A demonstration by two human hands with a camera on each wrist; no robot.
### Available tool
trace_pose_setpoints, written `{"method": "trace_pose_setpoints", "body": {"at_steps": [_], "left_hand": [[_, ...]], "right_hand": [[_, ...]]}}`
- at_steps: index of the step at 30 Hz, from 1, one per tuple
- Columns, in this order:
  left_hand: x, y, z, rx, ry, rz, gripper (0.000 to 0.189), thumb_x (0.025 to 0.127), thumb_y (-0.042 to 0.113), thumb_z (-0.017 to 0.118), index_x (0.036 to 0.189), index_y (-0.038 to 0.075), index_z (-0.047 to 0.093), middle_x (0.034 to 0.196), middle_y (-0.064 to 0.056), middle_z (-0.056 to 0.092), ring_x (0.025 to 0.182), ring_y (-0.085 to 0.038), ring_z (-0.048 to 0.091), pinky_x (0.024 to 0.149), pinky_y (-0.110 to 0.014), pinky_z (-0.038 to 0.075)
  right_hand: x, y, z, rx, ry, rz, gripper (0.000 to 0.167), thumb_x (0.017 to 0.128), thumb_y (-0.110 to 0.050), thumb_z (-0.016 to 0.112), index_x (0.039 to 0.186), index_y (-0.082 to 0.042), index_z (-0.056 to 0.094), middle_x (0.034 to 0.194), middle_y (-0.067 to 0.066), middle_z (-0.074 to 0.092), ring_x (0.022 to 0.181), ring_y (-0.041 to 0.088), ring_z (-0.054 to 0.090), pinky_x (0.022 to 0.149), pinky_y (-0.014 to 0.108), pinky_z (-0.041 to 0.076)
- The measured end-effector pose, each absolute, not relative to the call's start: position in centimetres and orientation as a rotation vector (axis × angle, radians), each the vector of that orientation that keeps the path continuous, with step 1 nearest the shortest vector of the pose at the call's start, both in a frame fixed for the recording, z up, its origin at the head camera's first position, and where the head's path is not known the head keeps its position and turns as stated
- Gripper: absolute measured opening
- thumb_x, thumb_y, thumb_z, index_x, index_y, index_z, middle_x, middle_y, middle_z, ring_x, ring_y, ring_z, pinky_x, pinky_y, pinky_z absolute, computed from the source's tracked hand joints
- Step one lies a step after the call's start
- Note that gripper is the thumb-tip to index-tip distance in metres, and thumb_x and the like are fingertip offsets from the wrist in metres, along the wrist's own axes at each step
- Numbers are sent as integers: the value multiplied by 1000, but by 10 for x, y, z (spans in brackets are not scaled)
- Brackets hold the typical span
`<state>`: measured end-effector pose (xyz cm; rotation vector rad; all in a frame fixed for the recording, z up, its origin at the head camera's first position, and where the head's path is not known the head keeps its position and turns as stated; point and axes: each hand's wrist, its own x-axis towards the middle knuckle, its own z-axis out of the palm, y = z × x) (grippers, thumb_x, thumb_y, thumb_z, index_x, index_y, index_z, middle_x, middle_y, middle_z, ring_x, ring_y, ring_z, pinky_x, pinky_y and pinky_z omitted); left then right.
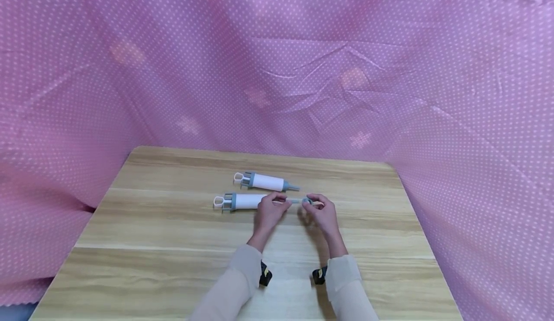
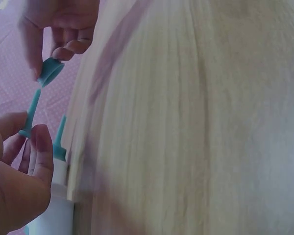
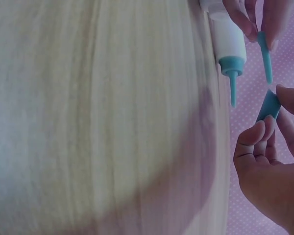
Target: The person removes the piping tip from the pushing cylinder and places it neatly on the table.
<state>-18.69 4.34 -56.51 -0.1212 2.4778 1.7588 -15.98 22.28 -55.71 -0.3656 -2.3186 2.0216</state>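
Observation:
Between its thumb and fingers my left hand (image 1: 269, 214) pinches a slim teal nozzle (image 2: 33, 110) by its wider base, tip toward the right hand. A teal ring-shaped cap (image 3: 268, 105) is pinched by my right hand (image 1: 325, 215). In both wrist views the nozzle's tip is close to the cap's opening; whether they touch I cannot tell. Next to the left hand lies a white syringe-like tube (image 1: 247, 201) with a teal collar and a white loop handle; the hand hides its right end. Behind it lies a similar tube (image 1: 268, 182) with a teal nozzle fitted.
Everything lies on a wood-grain table (image 1: 143, 225). A pink dotted cloth (image 1: 277, 71) hangs round its back and sides. Dark devices are strapped at both wrists, such as the right wrist device (image 1: 319, 276).

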Motion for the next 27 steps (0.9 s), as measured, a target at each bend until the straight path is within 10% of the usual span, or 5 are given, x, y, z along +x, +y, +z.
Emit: {"method": "trace_pose_setpoints", "body": {"at_steps": [27], "left_hand": [[-179,73,-579,-208,2639,1669,21,86,23,79,107,18,77,96,8,75,90,-16,69,82,-41,52]], "right_hand": [[-169,231,-582,-493,-2391,1888,30,89,-4,76,117,4,68,93,15,71,67,19,61,55,26,49]]}}
